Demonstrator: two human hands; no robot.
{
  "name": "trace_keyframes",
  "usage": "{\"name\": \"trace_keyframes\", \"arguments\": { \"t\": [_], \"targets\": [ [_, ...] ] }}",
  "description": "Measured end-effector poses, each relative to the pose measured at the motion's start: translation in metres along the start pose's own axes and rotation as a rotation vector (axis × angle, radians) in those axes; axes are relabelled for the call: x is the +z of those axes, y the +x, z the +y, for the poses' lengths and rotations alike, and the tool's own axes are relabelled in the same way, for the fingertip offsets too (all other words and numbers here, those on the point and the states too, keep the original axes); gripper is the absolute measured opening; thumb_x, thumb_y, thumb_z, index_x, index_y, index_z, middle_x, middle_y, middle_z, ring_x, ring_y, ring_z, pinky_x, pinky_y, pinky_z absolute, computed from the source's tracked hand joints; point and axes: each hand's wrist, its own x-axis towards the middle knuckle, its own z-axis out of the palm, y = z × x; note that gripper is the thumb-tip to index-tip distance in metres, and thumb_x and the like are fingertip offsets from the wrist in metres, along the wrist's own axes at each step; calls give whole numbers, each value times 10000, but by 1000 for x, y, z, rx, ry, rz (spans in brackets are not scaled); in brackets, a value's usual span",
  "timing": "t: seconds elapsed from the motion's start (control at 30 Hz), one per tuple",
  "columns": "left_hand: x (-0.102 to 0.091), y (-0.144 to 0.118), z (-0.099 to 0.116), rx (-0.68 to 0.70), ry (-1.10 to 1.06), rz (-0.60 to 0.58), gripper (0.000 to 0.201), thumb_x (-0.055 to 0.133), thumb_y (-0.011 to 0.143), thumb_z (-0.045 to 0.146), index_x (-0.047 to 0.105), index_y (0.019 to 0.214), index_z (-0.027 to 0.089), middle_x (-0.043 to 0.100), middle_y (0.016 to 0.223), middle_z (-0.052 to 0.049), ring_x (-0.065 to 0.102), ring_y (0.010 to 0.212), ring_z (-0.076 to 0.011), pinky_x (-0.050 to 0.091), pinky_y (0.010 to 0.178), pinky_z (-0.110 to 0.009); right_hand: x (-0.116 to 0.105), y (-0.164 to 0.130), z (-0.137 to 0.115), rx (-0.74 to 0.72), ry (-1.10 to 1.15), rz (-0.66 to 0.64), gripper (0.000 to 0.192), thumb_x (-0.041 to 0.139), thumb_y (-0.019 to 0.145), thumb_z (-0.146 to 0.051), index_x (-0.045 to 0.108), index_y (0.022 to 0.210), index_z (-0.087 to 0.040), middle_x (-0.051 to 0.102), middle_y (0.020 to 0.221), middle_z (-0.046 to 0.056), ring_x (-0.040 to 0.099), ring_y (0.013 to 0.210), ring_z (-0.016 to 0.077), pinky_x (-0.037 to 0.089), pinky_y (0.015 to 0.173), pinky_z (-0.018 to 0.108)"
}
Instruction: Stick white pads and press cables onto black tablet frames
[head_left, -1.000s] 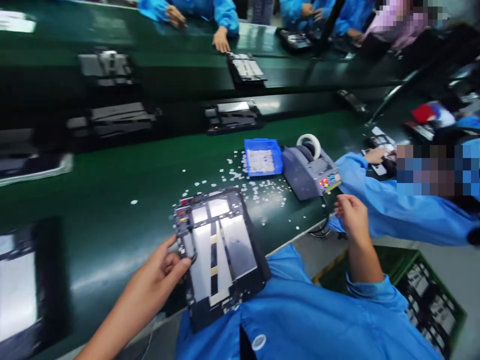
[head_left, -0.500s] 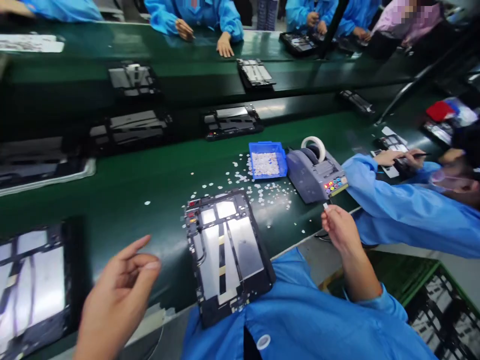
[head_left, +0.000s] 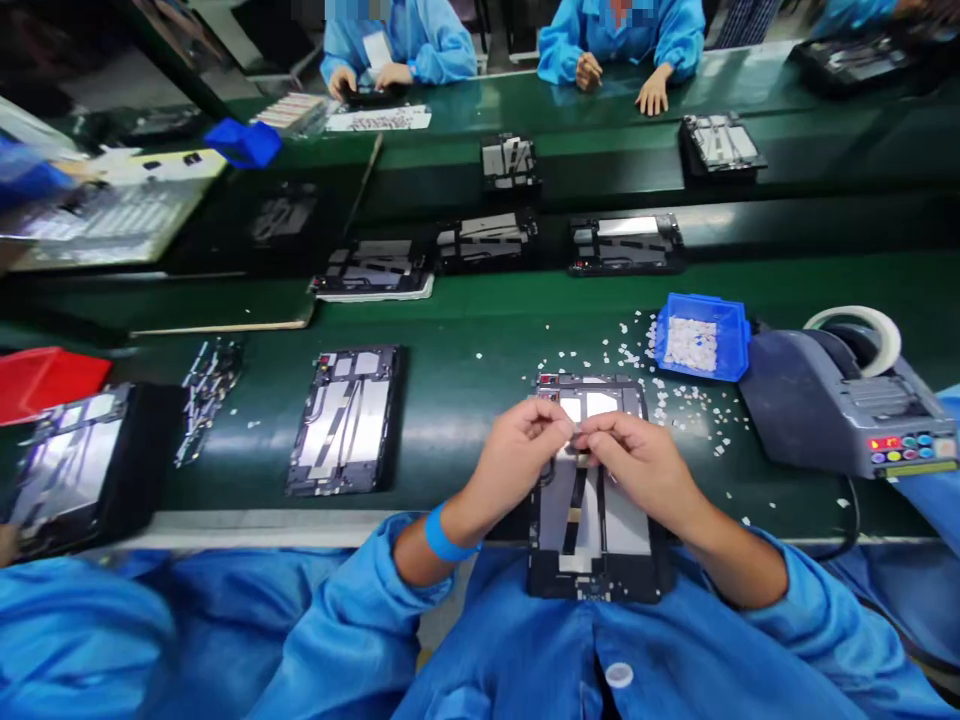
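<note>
The tablet frame [head_left: 592, 500] at the bench's near edge shows shiny metal plates in matt black plastic. The bench [head_left: 465, 390] is smooth, glossy green. The bin [head_left: 701, 337] looks like blue plastic, sleeves cloth.

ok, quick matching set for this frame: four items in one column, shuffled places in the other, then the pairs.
Items:
1. blue bin
2. tape dispenser
3. red tray
4. tablet frame

Places:
A. far left edge of the near bench
B. directly under both hands, at the bench edge
C. right end of the bench, white roll on top
D. behind the hands, holding small white pieces

Pairs: 1-D, 2-C, 3-A, 4-B
</note>
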Motion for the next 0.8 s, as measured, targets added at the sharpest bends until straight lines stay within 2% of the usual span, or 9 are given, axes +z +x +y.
{"name": "trace_keyframes", "arguments": {
  "t": [0.1,0.2,0.3,0.4,0.47,0.63,0.7,0.8],
  "targets": [
    [-30,3,0,119,251,90,83,662,901,267,660,864,192,719,867,-23,647,768,-147,512,708,-277,-12,14,9,-207,-404,44,245,568,1023,-278,777,1116,-188,806,1015,71,733,874,202,556,787,342],
    [-50,10,4,345,612,-13,88,615,938,197,658,862,200,773,995,-49,700,935,-188,533,857,-346,-20,31,15,-457,-788,21,297,506,1058,-212,777,1177,-185,778,1016,88,669,905,220,506,822,365],
    [-55,17,3,559,952,-182,146,562,982,166,649,869,198,786,1134,-79,688,1108,-243,514,969,-427,-17,46,17,-596,-1026,-75,330,501,1060,-180,750,1273,-220,729,952,75,562,810,213,427,718,354],
    [-51,21,-3,621,1230,-269,132,561,986,158,672,919,188,757,1264,-101,657,1148,-286,516,952,-460,-14,54,20,-675,-1144,-142,346,522,1046,-166,723,1321,-226,695,972,85,499,807,216,372,696,357],
    [-47,22,-6,640,1336,-303,111,576,980,164,686,978,176,731,1325,-110,639,1159,-300,511,962,-471,-15,56,23,-695,-1177,-169,343,525,1042,-160,719,1318,-219,681,993,98,487,829,220,361,709,359],
    [-44,21,-2,609,1351,-340,117,568,969,156,677,1010,157,711,1340,-133,621,1162,-317,493,976,-481,-19,57,27,-721,-1231,-194,361,528,1033,-160,694,1350,-209,655,1001,106,465,848,234,343,717,366],
    [-45,23,2,555,1240,-323,126,544,982,163,667,959,179,731,1285,-117,629,1145,-297,489,969,-462,-20,57,26,-717,-1238,-203,365,530,1029,-160,689,1354,-205,648,996,104,458,850,238,336,710,366],
    [-46,31,7,418,996,-256,129,557,978,189,657,898,209,747,1098,-68,649,1054,-241,489,944,-403,-21,58,26,-693,-1211,-231,379,529,1023,-153,685,1363,-215,650,1018,106,458,870,239,335,712,359]
  ]
}}
